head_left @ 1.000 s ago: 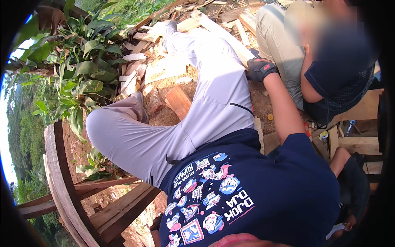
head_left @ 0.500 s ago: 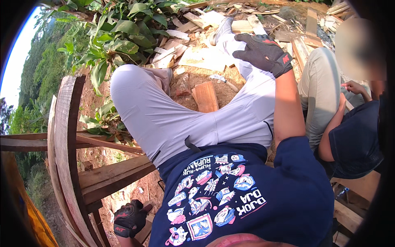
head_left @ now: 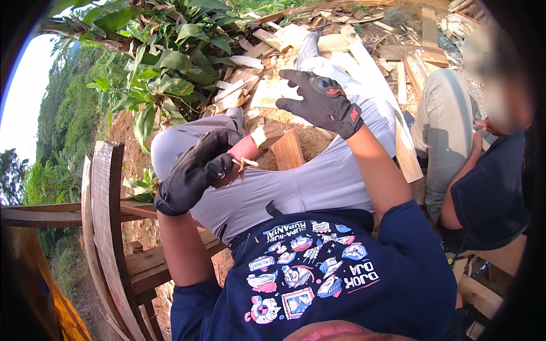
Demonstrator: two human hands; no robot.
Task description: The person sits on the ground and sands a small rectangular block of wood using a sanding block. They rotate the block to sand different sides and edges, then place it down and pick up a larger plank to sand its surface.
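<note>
My left hand [head_left: 196,170], in a black glove, is closed around a short reddish-brown piece of wood [head_left: 248,149] above my left thigh. The wood's far end is pale and rough, and thin splinters hang from its side. My right hand [head_left: 319,101], in a matching glove, hovers over my right leg with its fingers apart and nothing in them. Between my legs a wooden block [head_left: 288,150] rests on the ground. A long pale plank [head_left: 382,94] runs along the outer side of my right leg.
Another person [head_left: 483,176] sits close on my right. Wood scraps and shavings [head_left: 273,91] cover the ground ahead, beside a leafy plant [head_left: 165,74]. Upright and crossing timbers [head_left: 105,227] stand at my left.
My left hand has come up from low on the left to above my lap, with the piece of wood. My right hand has moved left and slightly down. The long plank now shows beside my right leg.
</note>
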